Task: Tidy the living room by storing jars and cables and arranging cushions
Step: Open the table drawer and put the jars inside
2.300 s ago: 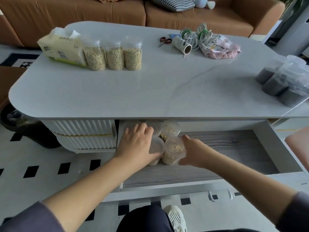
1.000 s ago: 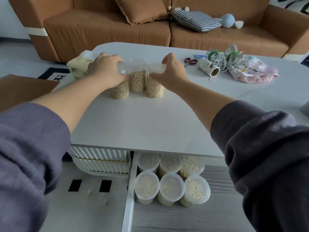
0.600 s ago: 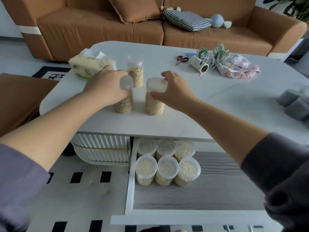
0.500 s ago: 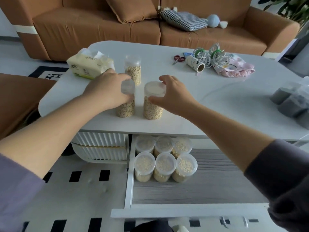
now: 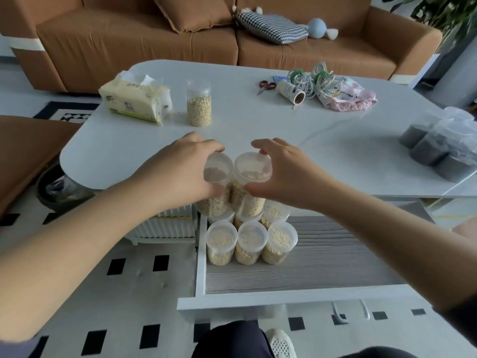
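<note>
Two-handed transfer. One oat jar (image 5: 214,201) is gripped below its lid by the curled fingers (image 5: 206,146) of the left hand (image 5: 178,174), and a second oat jar (image 5: 248,200) likewise by the right hand (image 5: 286,177). Both are held side by side over the open drawer (image 5: 309,293), presumably so that the rows of stored jars (image 5: 249,241) are extended. One last jar (image 5: 198,103) stands on the surface (image 5: 284,130).

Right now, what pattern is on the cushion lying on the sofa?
The cushion has a black-and-white houndstooth check, seen in the head view.

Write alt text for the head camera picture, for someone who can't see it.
The left hand grips one oat jar and the right hand a second oat jar, side by side above an open drawer holding six more jars. Behind, the white table carries another oat jar, a tissue pack, coiled cables and dark-filled jars.
</note>
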Demonstrator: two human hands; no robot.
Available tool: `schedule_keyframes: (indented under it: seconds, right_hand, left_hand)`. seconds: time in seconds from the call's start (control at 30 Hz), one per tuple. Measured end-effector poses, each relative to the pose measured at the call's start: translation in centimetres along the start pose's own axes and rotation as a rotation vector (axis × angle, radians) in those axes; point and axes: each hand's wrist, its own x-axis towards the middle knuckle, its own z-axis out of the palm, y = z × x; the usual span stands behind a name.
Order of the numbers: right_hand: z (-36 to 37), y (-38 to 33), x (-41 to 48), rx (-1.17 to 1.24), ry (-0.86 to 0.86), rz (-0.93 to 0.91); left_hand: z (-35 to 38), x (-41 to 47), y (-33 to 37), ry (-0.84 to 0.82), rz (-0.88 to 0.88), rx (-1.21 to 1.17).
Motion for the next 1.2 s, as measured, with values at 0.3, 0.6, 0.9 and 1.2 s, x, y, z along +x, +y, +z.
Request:
schedule_keyframes:
  seconds: [0.3,0.6,0.9,1.2]
  right_hand:
    - [-0.7,0.0,-3.1,-0.071,-0.190,0.008]
    - [2.6,0.8,-5.3,-0.017,-0.371,0.001]
    - [5.4,2.1,-6.4,-0.029,-0.412,0.065]
    - [7.9,3.2,-7.5,-0.212,-0.342,0.072]
  left_hand:
    - [1.1,-1.3,0.7,-0.220,0.058,-0.003]
    - [4.5,-3.3,0.4,-0.385,0.059,-0.043]
    - [7.6,-4.8,0.9,-0.411,0.067,-0.043]
    - [8.8,-3.9,-0.5,-0.351,0.034,-0.121]
